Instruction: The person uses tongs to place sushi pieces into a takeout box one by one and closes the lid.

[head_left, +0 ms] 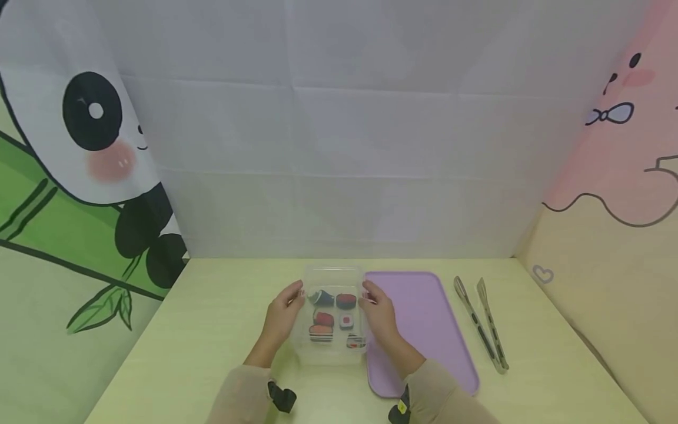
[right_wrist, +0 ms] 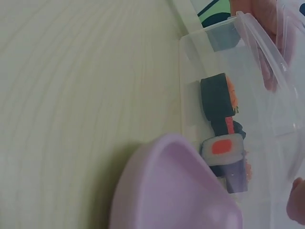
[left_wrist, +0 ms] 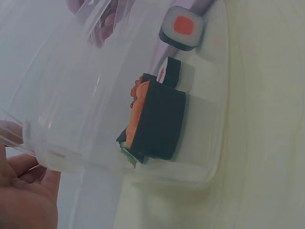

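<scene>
A clear plastic box (head_left: 304, 356) stands on the table and holds several toy sushi pieces. Through its wall I see a dark-wrapped roll with orange filling (left_wrist: 159, 119) and a white roll with a red centre (right_wrist: 222, 147). Over the box is its clear lid (left_wrist: 71, 86), tilted in the wrist views. My left hand (head_left: 283, 318) grips the lid's left edge between thumb and fingers. On the opposite edge, my right hand (head_left: 382, 318) pinches the lid with thumb and forefinger; just a fingertip (right_wrist: 297, 202) shows clearly in the right wrist view.
A purple tray (head_left: 424, 330) lies just right of the box, its raised rim under my right forearm. Farther right are metal tongs (head_left: 489, 333) with their arms spread. A pale cloth wall (head_left: 339, 212) closes off the back of the table.
</scene>
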`<state>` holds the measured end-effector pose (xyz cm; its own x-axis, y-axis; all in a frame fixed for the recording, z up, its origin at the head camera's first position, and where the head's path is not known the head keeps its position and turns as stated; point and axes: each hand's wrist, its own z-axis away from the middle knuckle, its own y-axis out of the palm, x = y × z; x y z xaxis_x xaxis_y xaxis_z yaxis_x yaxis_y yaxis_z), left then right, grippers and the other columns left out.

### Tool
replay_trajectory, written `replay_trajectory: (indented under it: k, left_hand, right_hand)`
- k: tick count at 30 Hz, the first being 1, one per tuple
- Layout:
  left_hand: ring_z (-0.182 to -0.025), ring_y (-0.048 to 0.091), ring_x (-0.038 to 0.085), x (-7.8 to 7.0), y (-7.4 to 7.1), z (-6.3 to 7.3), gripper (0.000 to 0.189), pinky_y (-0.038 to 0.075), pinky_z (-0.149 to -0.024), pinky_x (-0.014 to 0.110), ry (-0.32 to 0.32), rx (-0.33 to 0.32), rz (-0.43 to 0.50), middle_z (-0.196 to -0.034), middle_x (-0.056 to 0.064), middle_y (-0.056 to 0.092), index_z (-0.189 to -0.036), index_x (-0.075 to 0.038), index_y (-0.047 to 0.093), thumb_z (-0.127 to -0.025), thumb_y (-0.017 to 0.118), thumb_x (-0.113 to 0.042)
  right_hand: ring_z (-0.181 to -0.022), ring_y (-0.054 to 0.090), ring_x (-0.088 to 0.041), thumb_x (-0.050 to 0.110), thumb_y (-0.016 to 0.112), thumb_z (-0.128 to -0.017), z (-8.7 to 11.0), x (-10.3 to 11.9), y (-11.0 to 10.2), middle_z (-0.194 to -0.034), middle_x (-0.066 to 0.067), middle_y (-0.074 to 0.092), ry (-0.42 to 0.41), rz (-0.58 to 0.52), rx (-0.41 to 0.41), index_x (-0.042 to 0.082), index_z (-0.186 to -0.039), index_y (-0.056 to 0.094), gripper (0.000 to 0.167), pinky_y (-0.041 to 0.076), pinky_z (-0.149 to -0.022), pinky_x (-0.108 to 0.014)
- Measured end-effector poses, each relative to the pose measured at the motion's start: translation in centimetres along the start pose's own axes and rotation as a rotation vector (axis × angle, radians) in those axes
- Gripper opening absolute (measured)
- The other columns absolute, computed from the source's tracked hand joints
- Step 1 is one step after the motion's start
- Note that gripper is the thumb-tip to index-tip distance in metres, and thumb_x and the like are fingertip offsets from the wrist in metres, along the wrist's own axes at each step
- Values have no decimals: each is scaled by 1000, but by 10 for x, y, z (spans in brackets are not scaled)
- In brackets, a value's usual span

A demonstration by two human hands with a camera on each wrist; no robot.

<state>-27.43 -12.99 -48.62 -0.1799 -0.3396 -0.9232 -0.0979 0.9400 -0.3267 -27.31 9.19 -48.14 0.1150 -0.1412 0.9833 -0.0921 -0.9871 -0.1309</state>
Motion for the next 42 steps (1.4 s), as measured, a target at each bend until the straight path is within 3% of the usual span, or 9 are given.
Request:
replay_trajectory:
  k: [14, 24, 27, 30, 34, 42]
  left_hand:
    - [-132, 41, 39, 8, -1, -5, 44, 34, -108, 47, -8, 23, 7, -143, 21, 46, -141, 4, 46, -100, 51, -11]
    - [-134, 35, 42, 17, 5, 0, 47, 30, -109, 50, -34, 52, 43, -151, 18, 36, -146, 0, 40, -102, 50, -13]
    - [-135, 35, 41, 21, 7, 1, 48, 30, -109, 49, -37, 57, 35, -152, 16, 34, -147, -1, 39, -102, 49, -14]
    - [-136, 33, 40, 24, 9, 3, 48, 28, -110, 48, -51, 59, 49, -154, 15, 32, -148, -2, 38, -102, 49, -11]
    - [-137, 31, 41, 23, 9, 5, 53, 26, -110, 49, -48, 93, 79, -156, 17, 26, -149, 0, 33, -100, 51, -7]
    - [-136, 26, 49, 16, 6, 24, 64, 29, -106, 57, 5, 173, -69, -155, 28, 18, -149, 6, 26, -97, 58, -11]
  right_hand:
    - [-125, 46, -38, 1, 57, -91, -8, -2, 5, -145, -19, 45, 15, 13, -16, -6, -138, 49, 48, 41, -101, -48]
    - [-95, 61, -30, 4, 55, -91, -6, -15, 6, -132, -28, 50, 16, 130, 7, -4, -143, 44, 54, 54, -81, -42]
    - [-92, 63, -31, 2, 55, -89, -6, -21, 9, -138, -27, 47, -4, 162, 6, -6, -143, 42, 56, 53, -84, -44]
    - [-114, 55, -40, 0, 56, -87, -4, -22, 11, -147, -24, 39, -23, 183, 8, -8, -142, 41, 58, 43, -100, -51]
    - [-137, 26, -46, 1, 59, -86, 1, -19, 11, -153, -20, 31, -31, 219, 23, -8, -143, 40, 61, 22, -108, -61]
    - [-138, 16, -51, 21, 63, -93, 20, -18, 6, -158, -23, 12, -15, 383, 155, -2, -152, 25, 74, 25, -101, -71]
